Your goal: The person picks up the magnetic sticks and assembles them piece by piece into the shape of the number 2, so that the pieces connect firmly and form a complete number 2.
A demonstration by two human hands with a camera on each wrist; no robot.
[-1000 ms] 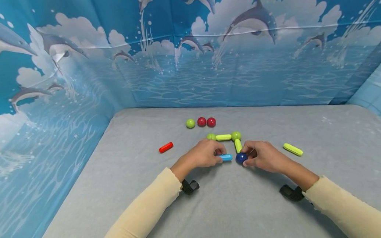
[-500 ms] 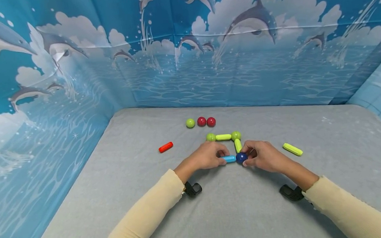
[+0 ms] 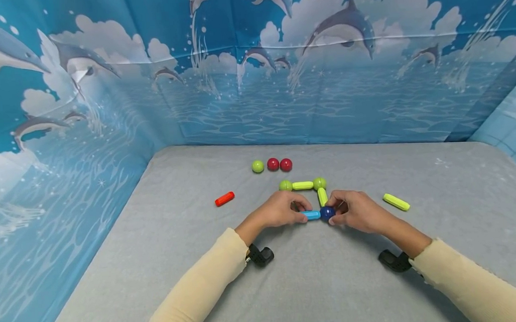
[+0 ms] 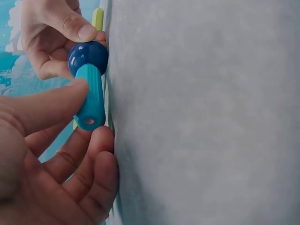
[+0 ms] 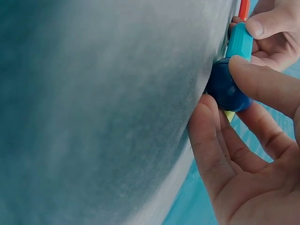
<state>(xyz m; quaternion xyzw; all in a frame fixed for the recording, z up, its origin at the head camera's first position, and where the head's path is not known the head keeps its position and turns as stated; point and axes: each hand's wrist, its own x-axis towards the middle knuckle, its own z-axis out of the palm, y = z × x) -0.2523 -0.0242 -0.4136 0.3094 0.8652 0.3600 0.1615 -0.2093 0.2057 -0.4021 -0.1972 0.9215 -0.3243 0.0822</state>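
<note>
Between thumb and fingers my left hand (image 3: 281, 210) pinches a light blue rod (image 3: 312, 215). The rod's right end touches a dark blue ball (image 3: 327, 213), which my right hand (image 3: 358, 211) grips from the right. In the left wrist view the rod (image 4: 92, 101) meets the ball (image 4: 89, 57) end-on, and a small hole shows in its near end. From the ball a yellow-green rod (image 3: 322, 197) runs back to a green ball (image 3: 320, 184). Another yellow-green rod (image 3: 302, 185) joins that ball to a second green ball (image 3: 285, 185), partly behind my left hand.
Farther back, a loose green ball (image 3: 258, 166) sits beside two red balls (image 3: 273, 164). A red rod (image 3: 224, 199) lies to the left and a yellow-green rod (image 3: 396, 202) to the right. Grey cloth (image 3: 329, 285) covers the surface; a dolphin-print curtain (image 3: 254, 106) hangs behind.
My left hand has moved slightly right with the light blue rod, closing the gap to the dark blue ball. My right hand has stayed in place on the ball.
</note>
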